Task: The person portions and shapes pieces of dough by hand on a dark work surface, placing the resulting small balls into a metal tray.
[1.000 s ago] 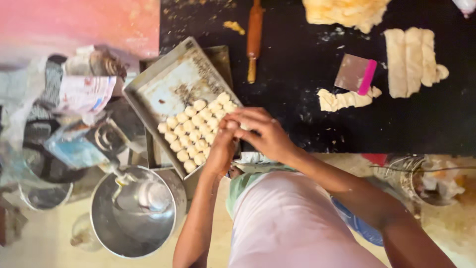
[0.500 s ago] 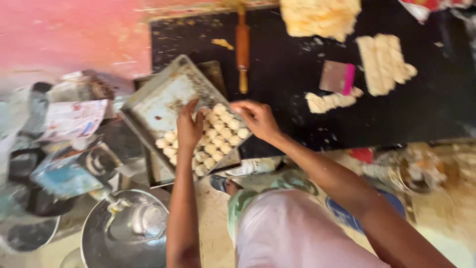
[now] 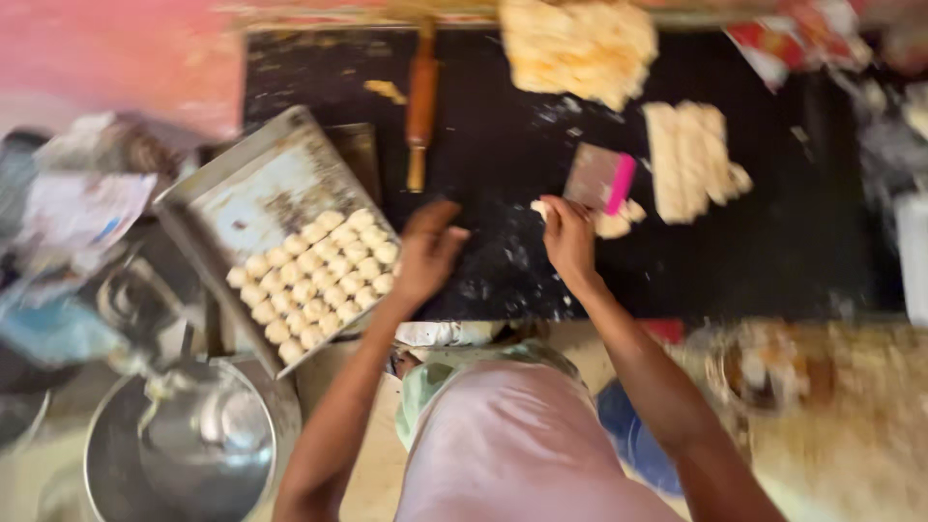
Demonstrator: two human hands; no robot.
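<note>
The head camera looks down on a black worktop (image 3: 773,261) dusted with flour. The left hand (image 3: 425,251) hovers just beside the corner of a metal tray (image 3: 251,184), which holds rows of small dough pieces (image 3: 311,282); its fingers are loosely curled and hold nothing. The right hand (image 3: 568,237) reaches to a small heap of cut dough (image 3: 614,220) near a scraper with a pink edge (image 3: 599,179). Its fingertips touch the dough, but blur hides whether they pinch it. A wooden rolling pin (image 3: 420,101) lies above the hands, and a dough strip slab (image 3: 688,159) lies to the right. A steel bowl (image 3: 184,445) stands below the tray.
</note>
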